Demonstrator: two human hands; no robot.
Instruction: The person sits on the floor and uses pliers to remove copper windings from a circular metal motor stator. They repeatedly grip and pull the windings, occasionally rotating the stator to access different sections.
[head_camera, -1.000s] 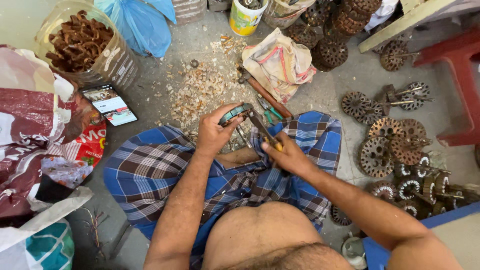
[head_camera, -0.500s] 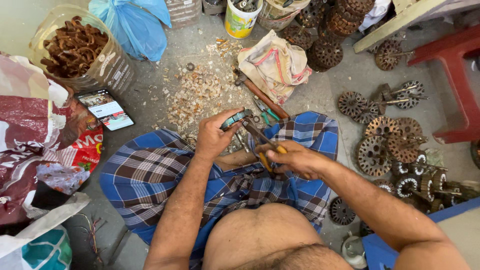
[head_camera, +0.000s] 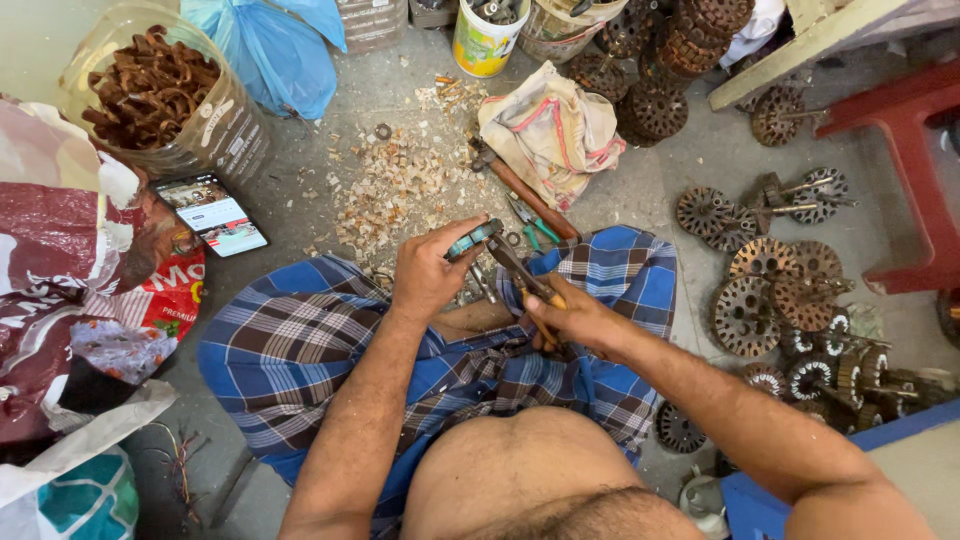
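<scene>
He sits cross-legged on the floor (head_camera: 700, 180), a blue checked cloth (head_camera: 300, 350) over his lap. His right hand (head_camera: 575, 320) is closed round the yellow-handled pliers (head_camera: 522, 280), whose nose reaches a small teal-banded ring (head_camera: 473, 240) pinched in the curled fingers of his left hand (head_camera: 425, 275). He looks mid-pull, probably stripping the winding; a firm twist seems needed next. Beyond lie pale shavings (head_camera: 400, 190), a hammer (head_camera: 520, 190), and rusty rotor discs (head_camera: 760, 290).
</scene>
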